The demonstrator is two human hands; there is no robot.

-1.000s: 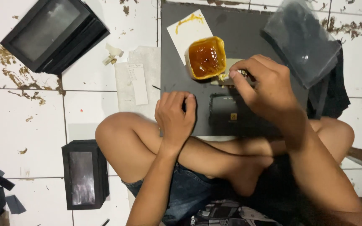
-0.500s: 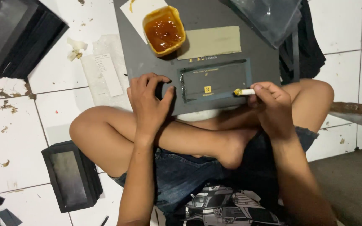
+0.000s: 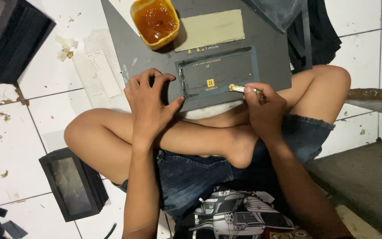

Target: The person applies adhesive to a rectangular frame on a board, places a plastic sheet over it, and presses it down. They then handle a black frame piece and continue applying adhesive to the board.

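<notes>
R hand (image 3: 265, 106) is closed round a small pale brush (image 3: 242, 89), pinched betw thumb and fingertips; the tip pokes out to the left and touches the right end of a dark grey card panel (image 3: 217, 75). L hand (image 3: 149, 104) lies flat w/ fingers spread wide, holding nothing, pressing down just beside the panel's left edge, thumb pointing toward its lower left corner.

The panel is a dark rectangle w/ a small gold square emblem near the middle and faint gold print above it. A wet, shiny streak runs along its top edge and down the left side, so the border looks glossy vs the matte centre. It sits on a bigger grey board (image 3: 124, 48) that rests across the person's crossed legs and the floor, approx. centre top of view.

Above the panel, on the same board, lies an olive-tan card strip (image 3: 209, 29), well apart from both hands. Left of that stands a yellow tub (image 3: 155, 22) of amber glue, open.

Farther out: white paper strips (image 3: 100, 71) on the tiled floor (image 3: 9, 146) left of the board, a crumpled white scrap (image 3: 65, 46) near them. A black box (image 3: 74, 183) w/ a clear window sits by the left knee; another black box (image 3: 9, 37) at top left. Black fabric (image 3: 321, 31) top right, partly under a clear plastic bag (image 3: 279, 11).
</notes>
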